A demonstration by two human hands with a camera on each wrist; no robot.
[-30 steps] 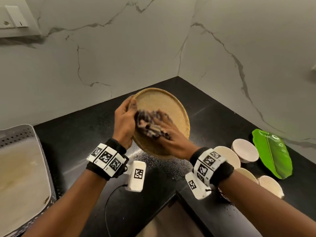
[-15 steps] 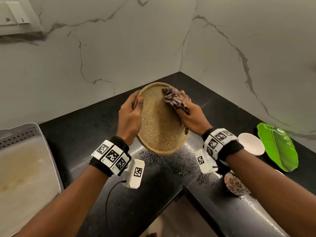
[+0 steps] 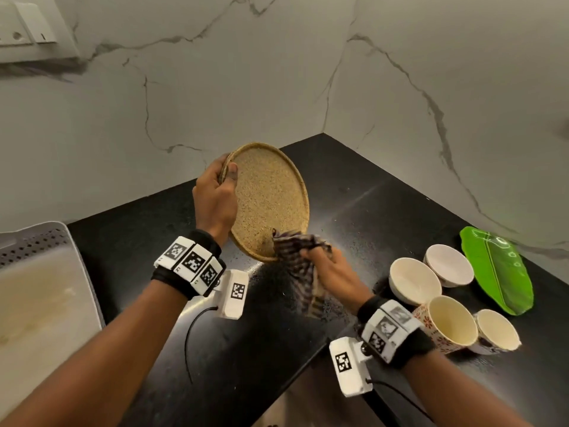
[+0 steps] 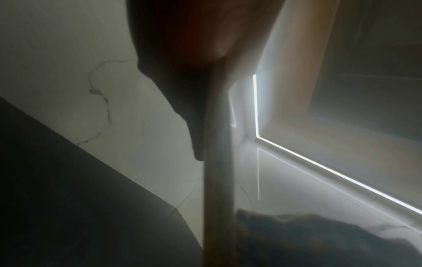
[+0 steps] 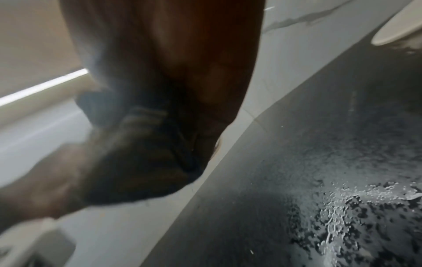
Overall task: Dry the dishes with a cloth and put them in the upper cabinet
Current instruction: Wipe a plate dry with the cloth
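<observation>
1. While held tilted on edge above the black counter [image 3: 369, 211], the round tan plate [image 3: 271, 198] faces the camera; its lower rim hangs clear of the stone.
2. Left hand [image 3: 215, 201]: thumb on the plate's face, fingers curled behind its upper left rim, gripping it. The left wrist view shows that rim [image 4: 218, 180] edge-on.
3. Right hand [image 3: 332, 272]: fingers closed round a bunched checked cloth [image 3: 295, 263], which touches the plate's lower right rim.
4. Counter corner behind the plate: bare stone up to the marble walls [image 3: 215, 103]. Water drops [image 5: 338, 216] lie below the hands.
5. Two bowls [image 3: 414, 280] and two cups [image 3: 451, 323] cluster near the right wrist, beside a green leaf-shaped dish [image 3: 498, 269].
6. Grey tray [image 3: 40, 241]: at the far left edge, well apart from the plate.
</observation>
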